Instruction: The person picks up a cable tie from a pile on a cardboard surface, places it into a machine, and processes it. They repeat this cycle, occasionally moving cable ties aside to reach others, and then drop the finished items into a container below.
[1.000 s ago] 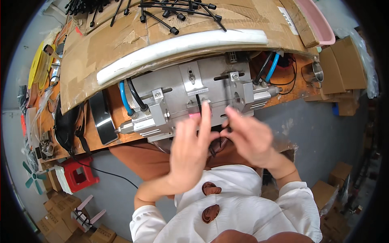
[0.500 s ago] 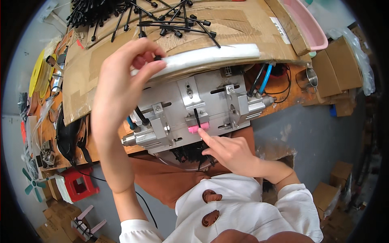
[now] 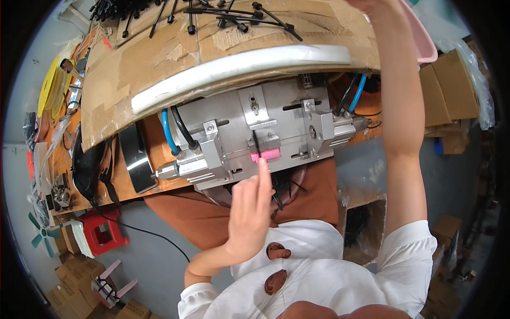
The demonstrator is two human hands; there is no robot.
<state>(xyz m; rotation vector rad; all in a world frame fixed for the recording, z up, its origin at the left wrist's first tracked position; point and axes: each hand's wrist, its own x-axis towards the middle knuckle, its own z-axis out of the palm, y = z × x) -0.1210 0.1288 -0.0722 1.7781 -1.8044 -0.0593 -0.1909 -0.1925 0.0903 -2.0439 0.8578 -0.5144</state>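
The left hand (image 3: 249, 204) pinches one thin black cable tie (image 3: 256, 143), standing up beside the pink block (image 3: 265, 155) at the metal machine's (image 3: 265, 127) front edge. The right hand (image 3: 372, 4) reaches past the top edge; its grip is hidden. Many more ties (image 3: 212, 13) lie on the cardboard (image 3: 159, 58).

The machine (image 3: 265, 127) is plain grey metal with a bright pink block (image 3: 265, 154) at its front and a thin black strip (image 3: 256, 141) standing just above it. Blue (image 3: 168, 134) and black hoses (image 3: 183, 127) run from its side. The cardboard (image 3: 159, 58) is brown, the foam strip (image 3: 239, 66) white, the stool (image 3: 103, 234) red, and the tub (image 3: 422, 40) looks pale pink.
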